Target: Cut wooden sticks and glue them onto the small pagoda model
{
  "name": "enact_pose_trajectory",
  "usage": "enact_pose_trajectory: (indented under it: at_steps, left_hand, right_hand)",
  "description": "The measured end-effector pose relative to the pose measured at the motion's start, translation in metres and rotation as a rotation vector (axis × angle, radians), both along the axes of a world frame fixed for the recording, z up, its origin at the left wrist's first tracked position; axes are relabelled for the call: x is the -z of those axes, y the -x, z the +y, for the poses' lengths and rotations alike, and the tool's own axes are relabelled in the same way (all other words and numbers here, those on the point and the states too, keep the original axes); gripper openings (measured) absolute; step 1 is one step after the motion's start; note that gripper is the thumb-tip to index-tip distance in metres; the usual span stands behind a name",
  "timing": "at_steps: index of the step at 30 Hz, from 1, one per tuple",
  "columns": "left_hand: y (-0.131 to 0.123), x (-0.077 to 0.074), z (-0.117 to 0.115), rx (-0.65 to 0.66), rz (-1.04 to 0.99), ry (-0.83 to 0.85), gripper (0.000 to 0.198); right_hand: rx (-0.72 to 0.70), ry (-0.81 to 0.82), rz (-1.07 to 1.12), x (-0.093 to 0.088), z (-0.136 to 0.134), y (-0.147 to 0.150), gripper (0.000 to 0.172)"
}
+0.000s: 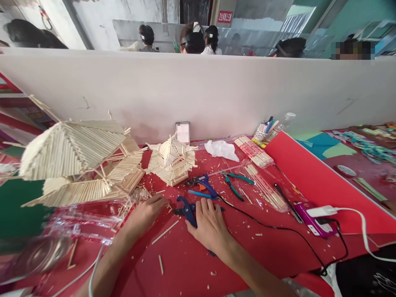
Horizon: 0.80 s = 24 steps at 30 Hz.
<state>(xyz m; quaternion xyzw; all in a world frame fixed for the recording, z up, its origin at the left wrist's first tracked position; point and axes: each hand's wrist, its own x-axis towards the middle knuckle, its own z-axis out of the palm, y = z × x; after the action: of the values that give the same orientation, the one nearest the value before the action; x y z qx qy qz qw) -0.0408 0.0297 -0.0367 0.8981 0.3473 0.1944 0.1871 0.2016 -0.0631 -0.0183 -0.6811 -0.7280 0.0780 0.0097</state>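
Observation:
My right hand [210,225] lies over a blue-handled hand cutter [188,210] on the red tabletop, its fingers across the tool and its thumb against a handle. My left hand [151,211] is low over the table to the left of the cutter's tip, fingers bent and close together among small stick scraps. Whatever is under those fingertips is hidden. Just beyond the hands are a blue glue gun [206,185], a blue pen-like stick [199,194] and green-handled pliers [236,187]. A small stick-built pavilion model [173,163] stands behind them.
A larger stick-built roofed model [77,152] occupies the left, with clear plastic wrap [83,222] before it. Bundled sticks [255,151], a purple power strip [314,220] and a red board [324,185] are at right. The glue gun's black cord [266,225] crosses the table. A white partition [198,90] stands behind.

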Motion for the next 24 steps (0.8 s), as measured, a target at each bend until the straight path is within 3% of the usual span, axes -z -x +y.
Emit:
enact_pose_trajectory:
  at_steps: [4,7,13,19,24]
  left_hand:
    - [-0.005,0.003,-0.003,-0.059,-0.003,0.017,0.029]
    - [-0.004,0.006,-0.002,-0.093,-0.019,0.001,0.029]
    - [-0.003,0.004,-0.003,-0.055,-0.003,-0.076,0.034]
    - [-0.006,-0.002,-0.003,-0.042,0.008,-0.135,0.034]
    - [-0.006,-0.003,-0.002,-0.081,-0.027,-0.050,0.023]
  right_hand:
    - [-0.012,-0.011,-0.004,0.000,0.001,0.000,0.065]
    - [-0.038,-0.056,0.011,-0.011,0.010,-0.012,0.058]
    - [0.103,-0.083,-0.034,-0.028,0.062,-0.056,0.042]
    - [0.165,0.105,-0.062,-0.013,0.091,-0.071,0.041]
    - [0.149,0.123,0.236,-0.004,0.085,-0.093,0.033]
